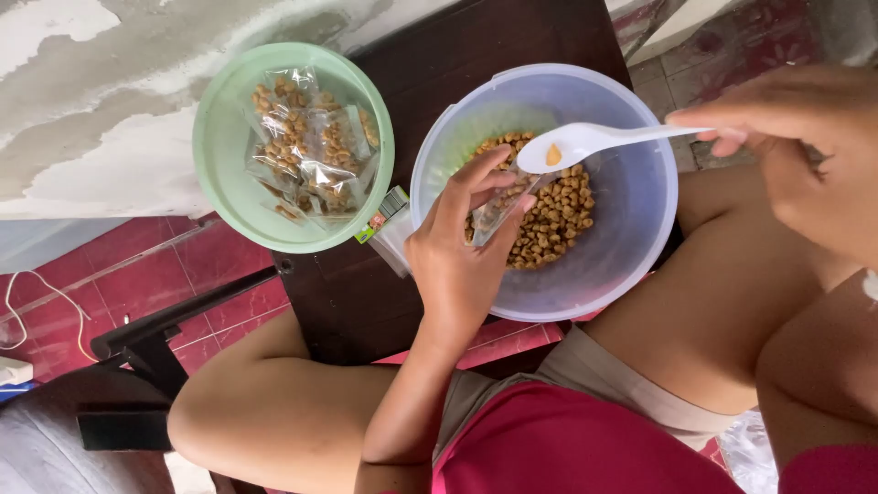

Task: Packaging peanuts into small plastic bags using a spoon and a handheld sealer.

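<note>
My left hand [462, 247] holds a small clear plastic bag [501, 209] upright over the translucent blue bowl [631, 247], which is partly filled with brown pellets [558, 215]. A white plastic spoon [585, 142] is gripped by its handle in my right hand [791, 137]. The spoon's scoop hovers just above the bag's mouth with a single pellet in it. To the left, a green bowl [219, 146] holds several filled clear bags of pellets [311, 146].
Both bowls rest on a dark wooden stool [357, 302] between my knees. A small stack of flat packets [389, 224] lies between the bowls. Red tiled floor, a white cable [37, 306] and a grey-white wall lie to the left.
</note>
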